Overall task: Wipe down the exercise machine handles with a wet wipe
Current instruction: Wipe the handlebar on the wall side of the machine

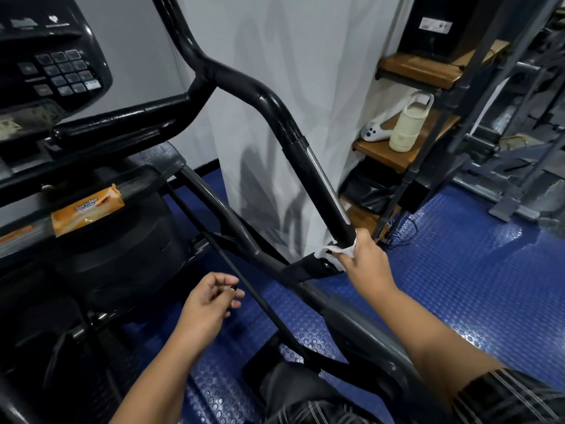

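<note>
A black exercise machine fills the left and middle of the view. Its long right handle (pixel 318 175) runs down from the upper bend to the lower right, with a chrome strip along one side. My right hand (pixel 363 255) is wrapped around the bottom end of this handle, holding a crumpled white wet wipe (pixel 337 249) against the tube. My left hand (pixel 208 304) hovers lower left, beside a thin black rod, fingers loosely curled and holding nothing. A shorter padded handle (pixel 122 123) sticks out under the console.
The console (pixel 58 65) with keypad is at upper left. An orange snack packet (pixel 87 208) lies on the machine's ledge. A white curtain hangs behind the handle. Wooden shelves (pixel 406 148) at right hold a cream bottle and a white controller. Blue studded flooring lies below.
</note>
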{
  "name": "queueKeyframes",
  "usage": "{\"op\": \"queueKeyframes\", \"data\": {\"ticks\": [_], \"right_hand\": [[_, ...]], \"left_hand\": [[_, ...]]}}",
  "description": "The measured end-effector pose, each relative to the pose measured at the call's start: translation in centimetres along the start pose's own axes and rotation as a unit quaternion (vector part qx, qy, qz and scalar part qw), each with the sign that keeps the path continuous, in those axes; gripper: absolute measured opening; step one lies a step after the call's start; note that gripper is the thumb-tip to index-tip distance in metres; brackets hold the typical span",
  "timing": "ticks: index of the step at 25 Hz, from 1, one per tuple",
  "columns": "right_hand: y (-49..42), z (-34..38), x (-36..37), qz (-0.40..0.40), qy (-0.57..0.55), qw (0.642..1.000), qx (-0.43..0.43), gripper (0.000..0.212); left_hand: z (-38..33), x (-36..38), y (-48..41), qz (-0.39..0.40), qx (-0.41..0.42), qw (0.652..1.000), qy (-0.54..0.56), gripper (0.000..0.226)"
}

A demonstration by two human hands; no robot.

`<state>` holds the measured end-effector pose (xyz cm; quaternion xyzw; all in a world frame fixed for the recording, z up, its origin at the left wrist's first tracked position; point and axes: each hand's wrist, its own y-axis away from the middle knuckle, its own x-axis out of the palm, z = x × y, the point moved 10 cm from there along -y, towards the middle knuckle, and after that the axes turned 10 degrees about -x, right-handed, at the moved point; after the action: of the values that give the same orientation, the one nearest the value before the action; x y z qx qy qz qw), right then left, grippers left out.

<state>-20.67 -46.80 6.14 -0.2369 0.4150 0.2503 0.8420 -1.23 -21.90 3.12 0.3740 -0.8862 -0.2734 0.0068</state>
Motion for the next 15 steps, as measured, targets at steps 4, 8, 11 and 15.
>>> {"op": "queueKeyframes", "data": {"ticks": [4, 8, 11, 15], "right_hand": [[0.2, 0.0, 0.2, 0.042, -0.031, 0.998, -0.017, 0.033], [1.0, -1.3, 0.5, 0.070, -0.058, 0.996, 0.005, 0.041], [1.9, -2.9, 0.7, 0.105, -0.043, 0.993, 0.028, 0.034], [2.1, -3.9, 1.1, 0.121, -0.008, 0.992, 0.039, 0.039]], "left_hand": [[-1.6, 0.8, -0.6, 0.014, -0.004, 1.000, -0.015, 0.016], [-3.3, 0.9, -1.0, 0.011, 0.004, 1.000, -0.023, 0.017], [-3.7, 0.6, -1.4, -0.002, 0.004, 1.000, -0.016, 0.017], [-3.7, 1.0, -1.6, -0.011, -0.002, 1.000, -0.014, 0.016]]}}
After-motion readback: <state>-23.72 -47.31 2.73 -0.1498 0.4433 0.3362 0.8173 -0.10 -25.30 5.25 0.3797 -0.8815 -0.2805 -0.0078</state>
